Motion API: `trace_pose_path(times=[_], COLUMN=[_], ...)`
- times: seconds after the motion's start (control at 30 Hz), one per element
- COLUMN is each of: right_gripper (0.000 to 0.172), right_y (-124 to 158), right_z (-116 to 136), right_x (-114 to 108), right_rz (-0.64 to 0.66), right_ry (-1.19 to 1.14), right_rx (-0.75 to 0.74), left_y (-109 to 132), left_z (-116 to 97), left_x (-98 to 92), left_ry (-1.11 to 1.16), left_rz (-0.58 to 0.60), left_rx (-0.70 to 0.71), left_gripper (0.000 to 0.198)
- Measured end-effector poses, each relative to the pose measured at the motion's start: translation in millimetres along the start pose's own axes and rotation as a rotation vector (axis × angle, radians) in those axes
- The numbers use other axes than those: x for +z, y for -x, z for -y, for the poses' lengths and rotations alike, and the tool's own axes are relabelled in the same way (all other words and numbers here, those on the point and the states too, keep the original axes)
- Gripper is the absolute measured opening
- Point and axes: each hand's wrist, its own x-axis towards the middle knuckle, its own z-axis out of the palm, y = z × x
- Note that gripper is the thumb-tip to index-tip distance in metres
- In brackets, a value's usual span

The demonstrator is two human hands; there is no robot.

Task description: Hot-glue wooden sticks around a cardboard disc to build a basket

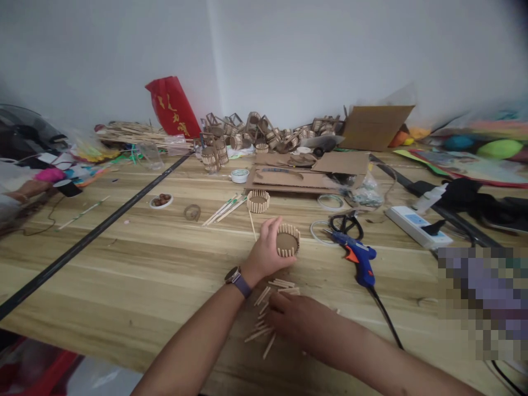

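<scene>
My left hand (pixel 268 250), with a watch on its wrist, is closed around the side of a small round cup (pixel 289 243) with a cardboard base and a wall of short upright sticks. Just below it, my right hand (pixel 295 316) reaches into a loose pile of short wooden sticks (pixel 260 333). Its fingers are bent together, and whatever lies between them is hidden. A second round stick cup (pixel 258 202) stands behind my left hand. To the right lies a blue glue gun (pixel 358 256), its nozzle towards the cups.
Long sticks (pixel 225 209), a dish of brown beads (pixel 161 201), tape rolls (pixel 330 202), scissors (pixel 347 224) and a power strip (pixel 418 226) lie around. Cardboard sheets (pixel 289 179) and many finished stick pieces (pixel 256 132) are at the back. Another person's hand (pixel 31 188) shows at far left.
</scene>
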Motion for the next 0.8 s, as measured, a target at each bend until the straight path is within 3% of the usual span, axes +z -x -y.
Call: trace_pose_path(times=[0.2,0.4,0.5,0.67,0.8], right_gripper=[0.016,0.019,0.023,0.030,0.032], right_y=[-2,3,13,35,46], right_z=[-11,-13,-23,-62,-103], right_x=[-3,-22,-43,-78,-74], right_rz=[0.071,0.012,-0.078,-0.385,-0.445], right_ry=[0.167,0.051,-0.135,-0.308,-0.252], right_rx=[-0.002,0.078,0.173,0.231,0.455], left_y=[0,0,0,0,-2], left_z=[-2,1,4,5,6], left_x=[-1.0,0.0,0.9,0.5,-1.0], left_ry=[0.007,0.013,0.028,0.069,0.101], left_rz=[0.009,-0.001,-0.013,-0.018,-0.157], left_rx=[0.000,0.018,0.030,-0.003,-0.102], left_gripper=[0.102,0.102,0.101,0.101,0.099])
